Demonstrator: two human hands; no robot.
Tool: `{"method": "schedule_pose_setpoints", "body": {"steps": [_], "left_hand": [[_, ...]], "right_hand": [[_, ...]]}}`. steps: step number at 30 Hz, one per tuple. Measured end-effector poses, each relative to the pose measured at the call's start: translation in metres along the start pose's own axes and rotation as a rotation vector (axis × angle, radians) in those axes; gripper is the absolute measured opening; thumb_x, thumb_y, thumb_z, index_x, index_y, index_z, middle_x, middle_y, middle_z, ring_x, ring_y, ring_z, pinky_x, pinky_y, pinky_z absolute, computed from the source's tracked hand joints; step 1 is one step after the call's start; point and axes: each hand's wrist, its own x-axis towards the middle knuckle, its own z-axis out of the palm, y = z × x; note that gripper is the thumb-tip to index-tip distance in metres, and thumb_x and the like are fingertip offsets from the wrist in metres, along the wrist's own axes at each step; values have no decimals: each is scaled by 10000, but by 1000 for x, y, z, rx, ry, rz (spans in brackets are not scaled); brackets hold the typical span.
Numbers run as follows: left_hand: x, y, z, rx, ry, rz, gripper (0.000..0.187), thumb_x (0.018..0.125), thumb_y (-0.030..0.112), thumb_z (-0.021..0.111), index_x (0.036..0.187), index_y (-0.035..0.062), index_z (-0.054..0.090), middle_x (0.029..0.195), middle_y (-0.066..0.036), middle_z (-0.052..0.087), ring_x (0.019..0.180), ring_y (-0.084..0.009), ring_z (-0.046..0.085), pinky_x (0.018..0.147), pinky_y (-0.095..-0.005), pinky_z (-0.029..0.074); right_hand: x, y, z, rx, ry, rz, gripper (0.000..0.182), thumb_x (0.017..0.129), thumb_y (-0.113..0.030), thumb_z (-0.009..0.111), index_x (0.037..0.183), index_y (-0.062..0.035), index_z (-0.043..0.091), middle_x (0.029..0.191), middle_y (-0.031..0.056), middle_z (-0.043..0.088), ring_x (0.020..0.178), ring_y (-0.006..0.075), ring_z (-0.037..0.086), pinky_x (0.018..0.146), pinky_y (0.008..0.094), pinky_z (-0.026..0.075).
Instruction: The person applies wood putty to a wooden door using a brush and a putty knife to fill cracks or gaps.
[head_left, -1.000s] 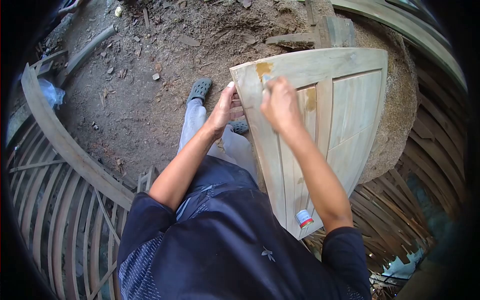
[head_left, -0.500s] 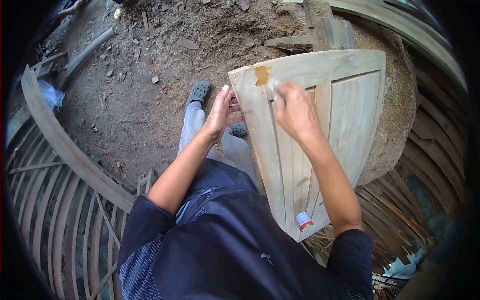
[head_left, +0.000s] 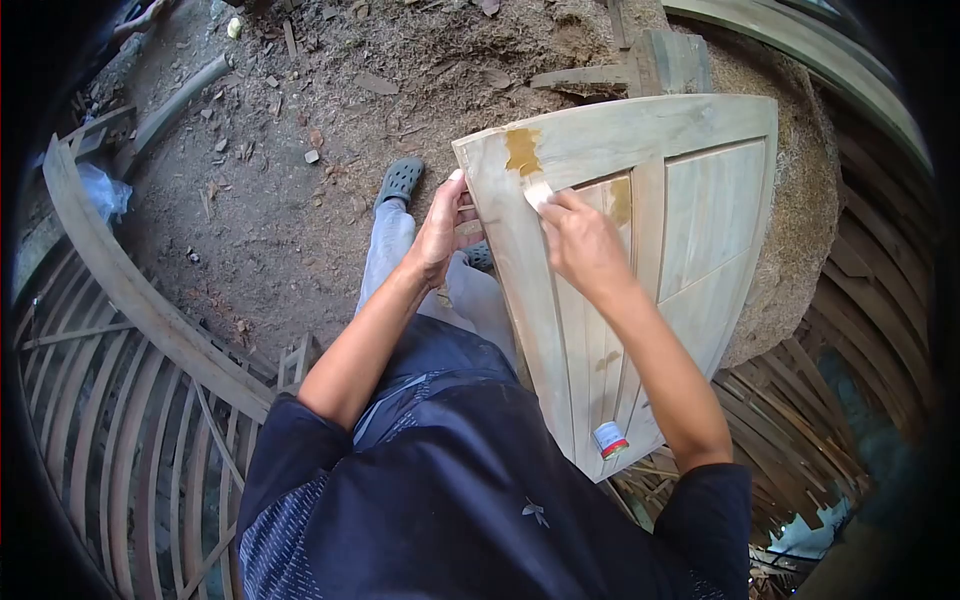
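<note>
A pale wooden door with recessed panels and a curved top end lies in front of me. My left hand holds its left edge, with the thumb up near the corner and fingers partly hidden behind the edge. Between the fingers of my right hand is a small white putty spreader, its blade at the door's surface just below a patch of brown putty. A fainter brown smear marks the panel beside that hand. Near the door's close end stands a small can with a red rim.
Curved wooden slats stand at the left, below a long curved board. More slatted wood lies at the right. Sawdust and wood scraps cover the dirt ground. Grey clogs are on my feet.
My right hand has moved slightly down and toward me, and the spreader now shows clearly below the putty patch. My left hand stays on the door's edge.
</note>
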Motion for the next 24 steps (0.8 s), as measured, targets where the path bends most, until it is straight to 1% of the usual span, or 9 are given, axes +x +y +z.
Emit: {"method": "schedule_pose_setpoints", "body": {"steps": [2, 4, 7, 9, 11, 15, 17, 21, 24], "left_hand": [[-5, 1, 4, -6, 2, 1, 847, 959, 742, 358, 1484, 84, 451, 1402, -108, 528, 1267, -242, 518, 1074, -512, 406], [-4, 4, 5, -10, 2, 6, 837, 961, 739, 359, 1474, 86, 461, 1394, -102, 532, 1260, -238, 521, 1072, -509, 407], [0, 2, 5, -10, 9, -13, 822, 960, 737, 362, 1460, 94, 475, 1381, -91, 541, 1253, -233, 524, 1071, -504, 406], [0, 2, 5, 15, 30, -22, 814, 959, 734, 364, 1455, 99, 479, 1381, -87, 545, 1254, -226, 524, 1073, -503, 401], [-5, 1, 5, 7, 14, -40, 811, 960, 732, 364, 1456, 101, 478, 1384, -85, 545, 1253, -223, 525, 1074, -506, 398], [0, 4, 5, 7, 27, -27, 806, 961, 729, 361, 1454, 103, 482, 1395, -85, 544, 1250, -220, 529, 1079, -518, 393], [1, 4, 5, 5, 37, -33, 804, 961, 727, 362, 1455, 104, 484, 1396, -86, 545, 1253, -220, 530, 1081, -527, 392], [-1, 2, 4, 9, 25, -26, 791, 970, 709, 363, 1467, 104, 476, 1393, -97, 549, 1249, -232, 539, 1077, -531, 405], [1, 3, 4, 5, 19, -17, 789, 976, 700, 359, 1475, 99, 468, 1397, -104, 550, 1251, -247, 544, 1074, -531, 415]], "right_hand": [[2, -7, -19, -115, -243, 90, 248, 879, 9, 619, 1112, 25, 701, 1153, 221, 667, 965, 402, 686, 851, 475, 564], [16, -17, -22, 52, 187, -9, 174, 815, 30, 608, 968, 87, 671, 1102, 294, 638, 931, 436, 684, 822, 487, 570], [30, -44, 12, -1, 197, 252, 222, 850, 6, 623, 1050, 74, 691, 1097, 283, 657, 993, 432, 673, 882, 494, 535], [25, -53, 11, 27, 143, 297, 242, 854, -14, 629, 1067, 80, 695, 1066, 291, 664, 1003, 436, 670, 914, 493, 524], [17, -53, -22, 107, -220, 250, 267, 858, -35, 644, 1092, 79, 703, 1068, 289, 674, 1001, 437, 670, 929, 490, 522], [46, -40, -20, 182, 262, 279, 240, 856, -73, 673, 1041, 65, 735, 1042, 292, 702, 1043, 422, 681, 961, 466, 521], [50, -47, -7, 198, 249, 337, 238, 857, -93, 680, 1034, 54, 741, 1061, 291, 708, 1060, 409, 687, 974, 447, 522], [37, -61, -31, 228, -196, 350, 260, 862, -107, 678, 1052, 61, 735, 1056, 281, 721, 1033, 407, 704, 963, 433, 534], [59, -48, -26, 196, 258, 295, 154, 846, -60, 638, 870, 71, 714, 881, 323, 686, 895, 451, 698, 816, 508, 551]]}}
